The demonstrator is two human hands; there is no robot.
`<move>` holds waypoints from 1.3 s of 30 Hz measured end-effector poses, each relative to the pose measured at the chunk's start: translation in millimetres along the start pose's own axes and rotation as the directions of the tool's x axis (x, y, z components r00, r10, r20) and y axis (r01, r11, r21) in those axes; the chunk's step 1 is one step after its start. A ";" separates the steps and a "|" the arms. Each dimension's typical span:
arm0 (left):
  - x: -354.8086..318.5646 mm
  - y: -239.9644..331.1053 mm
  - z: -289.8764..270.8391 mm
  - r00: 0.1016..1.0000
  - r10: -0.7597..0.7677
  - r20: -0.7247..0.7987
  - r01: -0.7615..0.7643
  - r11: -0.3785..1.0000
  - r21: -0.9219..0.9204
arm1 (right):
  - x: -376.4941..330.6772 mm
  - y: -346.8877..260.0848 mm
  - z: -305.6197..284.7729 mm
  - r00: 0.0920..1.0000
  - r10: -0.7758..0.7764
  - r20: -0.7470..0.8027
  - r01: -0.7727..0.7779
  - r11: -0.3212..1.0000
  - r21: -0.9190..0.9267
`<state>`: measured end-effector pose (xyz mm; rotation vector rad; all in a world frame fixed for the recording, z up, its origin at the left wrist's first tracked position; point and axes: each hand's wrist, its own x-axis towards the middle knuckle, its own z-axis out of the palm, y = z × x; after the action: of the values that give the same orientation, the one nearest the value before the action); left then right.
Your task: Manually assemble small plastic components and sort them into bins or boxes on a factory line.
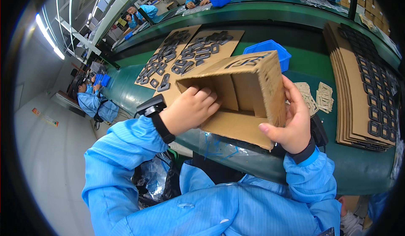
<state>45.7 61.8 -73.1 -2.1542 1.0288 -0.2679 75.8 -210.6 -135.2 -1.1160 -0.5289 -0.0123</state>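
Note:
A small brown cardboard box (241,131) is tilted in front of me above the bench, its open side facing me and its bare inside showing. My left hand (192,108) is closed at the box's left edge, fingers curled into the opening and thumb hidden. Wrapped round the right wall is my right hand (294,120), with its thumb on the near rim and its fingers on the outside. Behind the box lie cardboard sheets (236,37) covered with black rectangular frames (202,56). A blue plastic bin (283,59) stands just beyond the box.
Stacked cardboard sheets (337,88) with rows of black frames (374,101) fill the bench's right side. Beige flat pieces (325,97) lie beside them. A clear plastic bag (223,146) is at the near edge. Co-workers in blue sit across the bench and at far left.

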 end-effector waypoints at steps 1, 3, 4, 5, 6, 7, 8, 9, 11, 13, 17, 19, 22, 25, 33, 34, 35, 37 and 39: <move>1.7 7.4 6.7 0.999 -0.047 0.021 0.046 0.999 0.029 | -0.8 0.4 0.5 1.000 0.002 0.002 -0.002 1.000 0.001; 7.0 10.0 10.6 0.974 -0.054 0.220 0.050 0.998 0.025 | -2.0 2.1 0.5 0.998 -0.054 0.045 0.057 0.996 -0.067; 8.5 7.5 12.8 0.974 -0.051 0.221 0.047 0.999 0.024 | -2.2 2.6 0.6 0.998 -0.053 0.043 0.056 0.996 -0.066; 10.2 3.9 15.6 0.988 -0.065 0.139 0.059 0.997 0.052 | -2.5 2.5 1.3 0.998 -0.055 0.035 0.058 0.995 -0.082; 10.9 1.5 16.9 0.995 -0.077 0.056 0.072 0.994 0.081 | -2.3 1.8 2.3 0.998 -0.060 0.028 0.062 0.993 -0.098; 11.2 2.2 19.1 0.996 -0.074 0.057 0.069 0.994 0.083 | -2.3 2.1 2.8 0.998 -0.061 0.025 0.063 0.993 -0.096; 11.4 3.7 22.1 0.995 -0.090 0.042 0.088 0.995 0.055 | -2.3 2.7 3.2 0.998 -0.062 0.023 0.064 0.995 -0.077; 12.9 4.9 24.0 0.994 -0.107 0.026 0.107 0.994 0.024 | -2.0 3.0 2.8 0.998 -0.063 0.021 0.064 0.996 -0.060; 15.7 5.4 22.4 0.994 -0.105 0.006 0.104 0.994 0.029 | -1.9 0.3 3.3 0.997 -0.069 0.022 0.070 0.996 -0.063; 16.4 6.4 20.8 0.994 -0.109 -0.007 0.109 0.993 0.035 | -2.0 0.4 3.1 0.997 -0.073 0.032 0.075 0.995 -0.059; 20.5 1.3 18.8 0.996 -0.091 0.004 0.091 0.996 0.012 | -3.0 1.5 0.9 0.997 -0.073 -0.005 0.072 0.991 -0.115; 22.4 -2.6 15.5 0.998 -0.065 0.000 0.065 0.998 0.014 | -2.1 3.1 -1.5 0.997 -0.067 -0.031 0.062 0.989 -0.132; 17.3 -10.7 11.7 0.999 0.028 0.019 -0.026 0.994 -0.104 | 0.1 3.6 -3.4 0.996 -0.077 -0.044 0.071 0.987 -0.141; 11.7 -15.9 6.9 0.987 0.156 0.041 -0.147 0.974 -0.174 | 1.6 0.9 -3.9 0.998 -0.035 -0.058 0.031 0.996 -0.078; 1.2 -22.5 -13.2 0.963 0.198 -0.184 -0.227 0.962 -0.154 | 5.7 -14.3 -9.2 0.990 0.019 -0.141 -0.023 0.999 -0.027; 1.5 -22.5 -13.4 0.963 0.175 -0.207 -0.213 0.961 -0.177 | 6.0 -14.2 -11.0 0.991 0.017 -0.135 -0.022 0.999 -0.035; 0.2 -22.0 -13.1 0.963 0.172 -0.209 -0.211 0.960 -0.182 | 6.5 -14.3 -11.7 0.991 0.021 -0.133 -0.027 0.999 -0.038; -3.2 -20.9 -11.8 0.967 0.218 -0.132 -0.241 0.950 -0.197 | 7.3 -13.4 -13.3 0.994 0.028 -0.109 -0.029 0.999 -0.016; -2.1 -20.2 -10.3 0.953 0.236 -0.192 -0.276 0.937 -0.215 | 7.4 -12.1 -13.0 0.994 0.031 -0.107 -0.032 0.999 -0.014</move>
<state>51.5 66.5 -51.5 -2.2035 1.4899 -0.2061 84.2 -225.3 -126.1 -1.1321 -0.4160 -0.0488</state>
